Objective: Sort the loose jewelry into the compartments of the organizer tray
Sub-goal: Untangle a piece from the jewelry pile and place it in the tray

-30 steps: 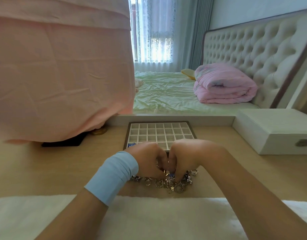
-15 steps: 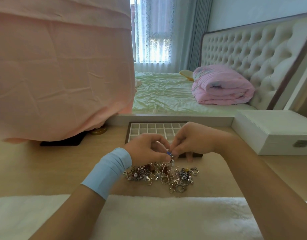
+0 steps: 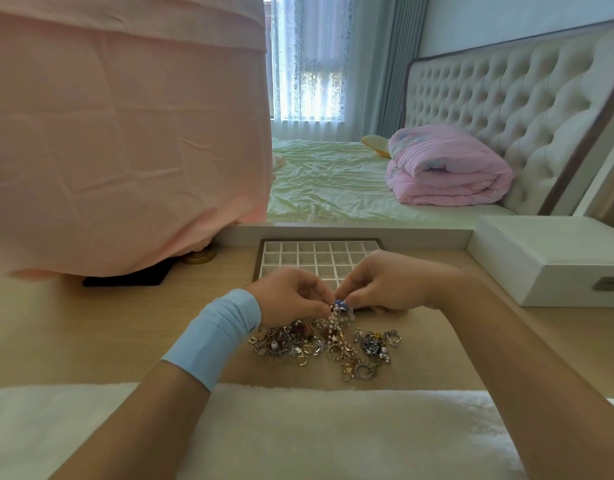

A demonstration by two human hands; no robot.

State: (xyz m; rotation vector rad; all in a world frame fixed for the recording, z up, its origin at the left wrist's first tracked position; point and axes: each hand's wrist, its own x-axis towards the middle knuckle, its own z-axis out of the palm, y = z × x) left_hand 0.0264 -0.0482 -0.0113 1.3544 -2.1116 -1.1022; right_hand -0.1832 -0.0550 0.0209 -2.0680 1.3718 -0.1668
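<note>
A pile of loose jewelry (image 3: 319, 344), rings and small metal pieces in gold and silver, lies on the wooden tabletop. Behind it stands the organizer tray (image 3: 319, 254), a white grid of small square compartments in a dark frame; the visible compartments look empty. My left hand (image 3: 288, 297), with a light blue band on the wrist, and my right hand (image 3: 385, 289) meet just above the pile. Both pinch one small blue piece (image 3: 339, 304), from which a pearly beaded strand hangs down to the pile.
A white box (image 3: 548, 258) with a metal clasp sits at the right. A pink cloth (image 3: 118, 133) hangs over something at the left, with a gold lid (image 3: 199, 257) and a black flat item (image 3: 125, 278) beneath it. A white fluffy mat (image 3: 298, 431) lies along the near edge.
Both hands rose from the pile, where they were pressed down among the pieces, and now hold a small blue piece with a beaded strand lifted above it.
</note>
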